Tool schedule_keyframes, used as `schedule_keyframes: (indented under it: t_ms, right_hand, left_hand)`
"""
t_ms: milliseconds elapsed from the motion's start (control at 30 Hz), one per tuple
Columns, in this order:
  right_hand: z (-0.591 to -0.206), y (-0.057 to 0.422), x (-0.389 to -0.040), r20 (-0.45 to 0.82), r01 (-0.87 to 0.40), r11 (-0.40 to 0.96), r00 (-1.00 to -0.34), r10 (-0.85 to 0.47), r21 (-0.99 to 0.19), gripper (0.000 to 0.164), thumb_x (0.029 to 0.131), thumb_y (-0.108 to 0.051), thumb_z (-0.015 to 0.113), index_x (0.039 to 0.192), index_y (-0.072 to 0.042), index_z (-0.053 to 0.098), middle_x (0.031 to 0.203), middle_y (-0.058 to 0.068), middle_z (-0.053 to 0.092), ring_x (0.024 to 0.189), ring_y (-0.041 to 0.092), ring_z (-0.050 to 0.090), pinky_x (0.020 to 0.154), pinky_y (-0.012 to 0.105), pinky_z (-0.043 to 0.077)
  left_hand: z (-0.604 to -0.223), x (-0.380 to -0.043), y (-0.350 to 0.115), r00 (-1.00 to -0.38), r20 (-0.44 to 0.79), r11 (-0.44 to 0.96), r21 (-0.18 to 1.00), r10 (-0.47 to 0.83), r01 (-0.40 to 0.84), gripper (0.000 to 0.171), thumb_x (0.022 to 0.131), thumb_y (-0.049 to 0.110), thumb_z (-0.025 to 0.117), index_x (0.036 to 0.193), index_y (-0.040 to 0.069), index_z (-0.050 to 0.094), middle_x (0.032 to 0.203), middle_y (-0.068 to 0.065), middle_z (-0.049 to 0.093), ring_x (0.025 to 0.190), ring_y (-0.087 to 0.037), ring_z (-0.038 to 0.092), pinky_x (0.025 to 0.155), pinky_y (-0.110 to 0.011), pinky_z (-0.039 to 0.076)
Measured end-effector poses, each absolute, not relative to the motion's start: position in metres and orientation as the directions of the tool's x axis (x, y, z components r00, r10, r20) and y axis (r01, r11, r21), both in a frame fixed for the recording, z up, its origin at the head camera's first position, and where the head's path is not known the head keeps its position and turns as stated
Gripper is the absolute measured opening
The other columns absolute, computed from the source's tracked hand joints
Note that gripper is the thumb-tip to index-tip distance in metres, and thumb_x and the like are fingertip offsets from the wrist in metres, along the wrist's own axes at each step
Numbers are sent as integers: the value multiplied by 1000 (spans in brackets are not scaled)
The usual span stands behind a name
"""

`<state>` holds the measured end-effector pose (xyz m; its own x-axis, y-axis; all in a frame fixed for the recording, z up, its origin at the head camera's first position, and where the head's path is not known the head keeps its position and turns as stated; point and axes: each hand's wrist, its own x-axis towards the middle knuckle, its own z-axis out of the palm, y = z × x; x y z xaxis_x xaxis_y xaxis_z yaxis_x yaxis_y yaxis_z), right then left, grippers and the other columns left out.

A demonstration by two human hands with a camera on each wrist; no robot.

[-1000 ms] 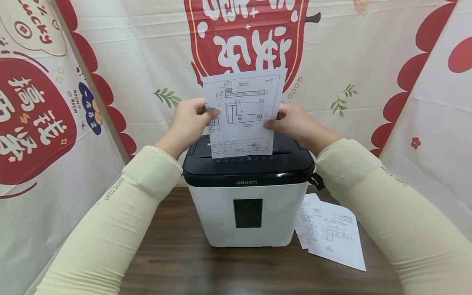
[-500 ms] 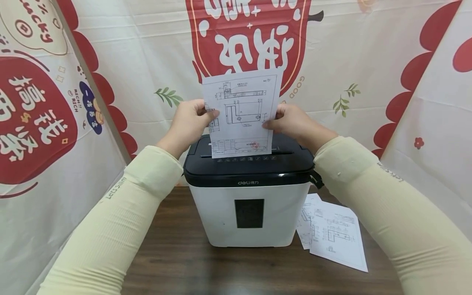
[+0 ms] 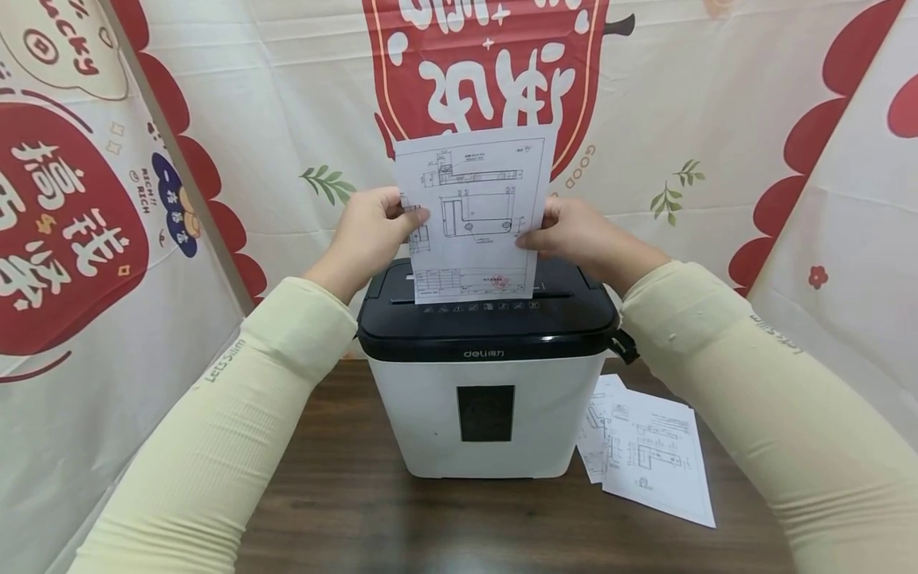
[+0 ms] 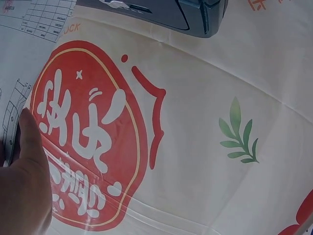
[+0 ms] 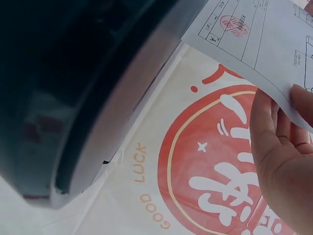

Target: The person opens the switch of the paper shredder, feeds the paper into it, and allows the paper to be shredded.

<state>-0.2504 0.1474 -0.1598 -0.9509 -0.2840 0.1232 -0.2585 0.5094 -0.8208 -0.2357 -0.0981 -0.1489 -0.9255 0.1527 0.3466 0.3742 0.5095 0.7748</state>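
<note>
The left arm [image 3: 229,399] and right arm [image 3: 753,391] stretch forward, converging; left hand [image 3: 369,231] and right hand [image 3: 577,237], raised and apart, each pinch.

shredder [image 3: 488,371]: "deli得力"; left sleeve [image 3: 222,422]: "letsslim"; back cloth [image 5: 205,147]: "good luck"; side cloth [image 3: 93,263]: "rich!! rich".
</note>
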Motion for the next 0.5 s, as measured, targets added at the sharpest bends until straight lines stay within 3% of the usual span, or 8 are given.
schedule_keyframes:
  t_ms: [500]
  right_hand:
    - [-160,150,-251,106,-239,501,-954,-281,-832,42,93,0,59,134,-7,55,134,16,55,123,34,52,104,55,39]
  left_hand:
    - [-150,-236,-95,-928,337,506,780,157,368,24,96,15,59,119,11,67,110,-5,70,98,-17,65,90,-36,50]
